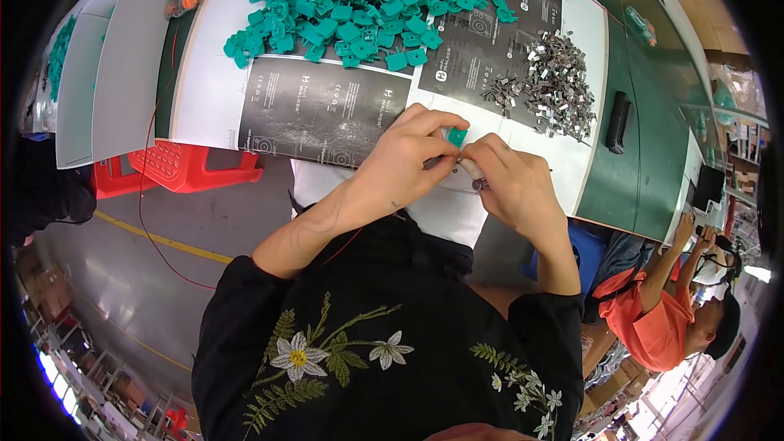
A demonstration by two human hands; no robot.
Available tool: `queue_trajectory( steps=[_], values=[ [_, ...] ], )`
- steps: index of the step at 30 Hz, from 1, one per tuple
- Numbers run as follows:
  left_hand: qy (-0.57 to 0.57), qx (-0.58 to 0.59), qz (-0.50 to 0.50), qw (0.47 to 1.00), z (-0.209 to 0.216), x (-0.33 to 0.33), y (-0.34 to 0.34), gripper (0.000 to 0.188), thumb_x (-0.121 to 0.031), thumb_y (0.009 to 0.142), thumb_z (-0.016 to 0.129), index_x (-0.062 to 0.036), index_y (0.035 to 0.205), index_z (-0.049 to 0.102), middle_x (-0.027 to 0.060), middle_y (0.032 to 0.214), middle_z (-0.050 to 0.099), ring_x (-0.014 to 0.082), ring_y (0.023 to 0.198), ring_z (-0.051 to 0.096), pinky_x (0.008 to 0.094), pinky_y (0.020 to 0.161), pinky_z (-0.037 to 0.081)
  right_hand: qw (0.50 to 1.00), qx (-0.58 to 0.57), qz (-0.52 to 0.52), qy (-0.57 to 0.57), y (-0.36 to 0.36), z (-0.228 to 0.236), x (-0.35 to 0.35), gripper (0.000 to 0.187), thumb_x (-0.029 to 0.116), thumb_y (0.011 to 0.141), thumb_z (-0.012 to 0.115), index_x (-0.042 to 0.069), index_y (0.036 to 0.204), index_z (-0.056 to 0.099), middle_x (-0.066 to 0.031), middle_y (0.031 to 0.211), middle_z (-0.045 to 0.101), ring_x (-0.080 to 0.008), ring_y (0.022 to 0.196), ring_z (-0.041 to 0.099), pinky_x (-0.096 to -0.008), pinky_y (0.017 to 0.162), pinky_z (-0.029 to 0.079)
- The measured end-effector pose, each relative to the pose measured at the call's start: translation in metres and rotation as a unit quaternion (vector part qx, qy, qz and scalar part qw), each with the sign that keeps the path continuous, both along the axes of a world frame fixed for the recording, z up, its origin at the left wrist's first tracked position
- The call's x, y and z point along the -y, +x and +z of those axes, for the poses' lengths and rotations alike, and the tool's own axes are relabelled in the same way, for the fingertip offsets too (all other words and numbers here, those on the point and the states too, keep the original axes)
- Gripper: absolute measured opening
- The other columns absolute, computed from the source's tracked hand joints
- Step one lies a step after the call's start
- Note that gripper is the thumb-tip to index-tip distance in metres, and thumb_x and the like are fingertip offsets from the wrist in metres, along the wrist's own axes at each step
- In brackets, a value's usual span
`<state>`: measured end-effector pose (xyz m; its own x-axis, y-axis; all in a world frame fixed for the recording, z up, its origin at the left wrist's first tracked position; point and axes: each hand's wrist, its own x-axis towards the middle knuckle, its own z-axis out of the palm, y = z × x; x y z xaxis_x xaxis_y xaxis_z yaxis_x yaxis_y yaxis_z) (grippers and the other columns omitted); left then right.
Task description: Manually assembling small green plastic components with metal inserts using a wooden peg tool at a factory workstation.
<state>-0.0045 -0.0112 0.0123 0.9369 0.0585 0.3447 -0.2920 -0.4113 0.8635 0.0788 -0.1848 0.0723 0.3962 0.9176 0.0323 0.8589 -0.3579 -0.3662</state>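
Close to the table's near edge, my left hand (412, 149) pinches a small green plastic part (457, 137) between thumb and fingers. My right hand (514, 184) meets it there, thumb and forefinger closed at the part's lower end. Tucked in the curled fingers of that hand are small metal pieces (479, 184), partly hidden. What the right fingertips pinch is too small to make out. Beyond my hands lies a big heap of similar green plastic parts (351, 8). A pile of small silvery metal pieces (559, 86) sits to the right.
Black printed sheets (314, 106) cover part of the white tabletop. A black bar-shaped object (619, 122) lies on the green surface to the right. At the left stand a grey-white box (122, 65) and a red plastic stool (196, 167). A co-worker in orange (645, 318) is at the right.
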Motion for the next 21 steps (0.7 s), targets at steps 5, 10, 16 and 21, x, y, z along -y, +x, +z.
queue_trajectory(
  steps=[5,10,16,21],
  values=[
    [0.008,-0.001,0.008,1.0,0.001,-0.001,-0.002,0.01,0.001,0.075,0.068,0.0006,0.085,0.069,0.0068,0.113,0.063,0.0184,0.08,0.059,0.0315,0.073,0.05,0.998,-0.016,-0.021,0.054,-0.002,-0.016,0.005,0.036,-0.006,0.065,0.065,0.005,0.099,0.057,-0.007,0.094,0.061,-0.0273,0.064,0.061,-0.0349,0.053,0.049],
    [-0.025,-0.034,0.003,0.999,0.003,-0.002,-0.002,0.01,0.001,0.077,0.067,0.0025,0.087,0.067,0.0082,0.114,0.062,0.0176,0.079,0.061,0.0309,0.071,0.051,0.995,0.001,-0.05,0.088,-0.006,-0.03,0.004,0.04,-0.007,0.062,0.064,0.006,0.099,0.057,-0.0069,0.095,0.061,-0.027,0.062,0.06,-0.0351,0.053,0.049],
    [-0.054,-0.064,0.002,0.997,0.002,-0.001,-0.003,0.01,0.002,0.08,0.065,0.0043,0.09,0.066,0.0098,0.116,0.061,0.0169,0.076,0.063,0.0288,0.066,0.052,0.994,0.027,-0.061,0.09,-0.007,-0.037,0.004,0.045,-0.007,0.059,0.064,0.007,0.101,0.056,-0.0062,0.096,0.061,-0.0262,0.06,0.059,-0.0345,0.052,0.048],
    [-0.136,-0.096,0.018,0.986,0.008,0.002,-0.002,0.012,0.002,0.081,0.064,0.0048,0.092,0.065,0.0103,0.115,0.062,0.0178,0.076,0.064,0.0288,0.064,0.052,0.993,0.044,-0.066,0.09,-0.008,-0.043,0.005,0.046,-0.007,0.058,0.063,0.008,0.102,0.056,-0.0057,0.096,0.061,-0.0258,0.059,0.059,-0.0345,0.052,0.048]
  ],
)
